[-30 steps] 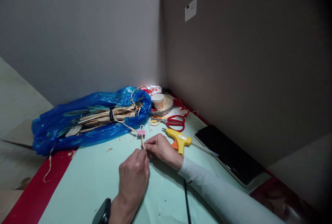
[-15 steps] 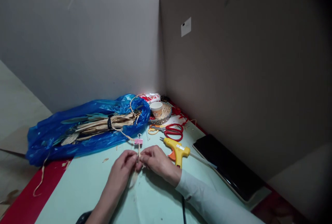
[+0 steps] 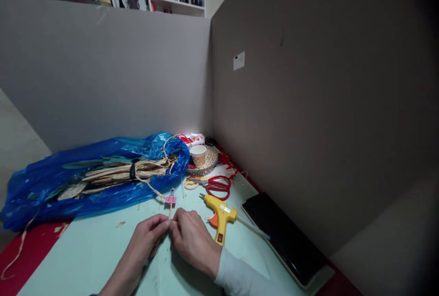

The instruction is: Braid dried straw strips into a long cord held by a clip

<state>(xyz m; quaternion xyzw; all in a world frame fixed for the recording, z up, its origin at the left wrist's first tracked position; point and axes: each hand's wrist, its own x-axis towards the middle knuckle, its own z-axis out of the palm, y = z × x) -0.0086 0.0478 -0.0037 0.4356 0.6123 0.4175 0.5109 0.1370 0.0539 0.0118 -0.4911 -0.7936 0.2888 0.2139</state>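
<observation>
A pink binder clip (image 3: 170, 200) on the pale green table grips a thin tan straw cord (image 3: 170, 212) that runs toward me. Just below the clip, my left hand (image 3: 151, 236) pinches the cord between thumb and fingers. My right hand (image 3: 192, 236) is closed on the same cord, its fingertips touching those of the left. The cord's lower end is hidden by the hands. Behind the clip, a bundle of dry straw strips (image 3: 113, 172), tied with a dark band, lies in a blue plastic bag (image 3: 41, 195).
Right of my hands lie a yellow glue gun (image 3: 222, 211) and red-handled scissors (image 3: 219, 187). A paper cup (image 3: 198, 155) stands in a woven basket (image 3: 211, 161). A black flat object (image 3: 284, 236) lies along the right partition (image 3: 308, 127).
The view has tilted up and shifted. My right hand has turned over, its back now more toward the camera, and its fingers are curled in more. The loose strip below the hands no longer shows.
</observation>
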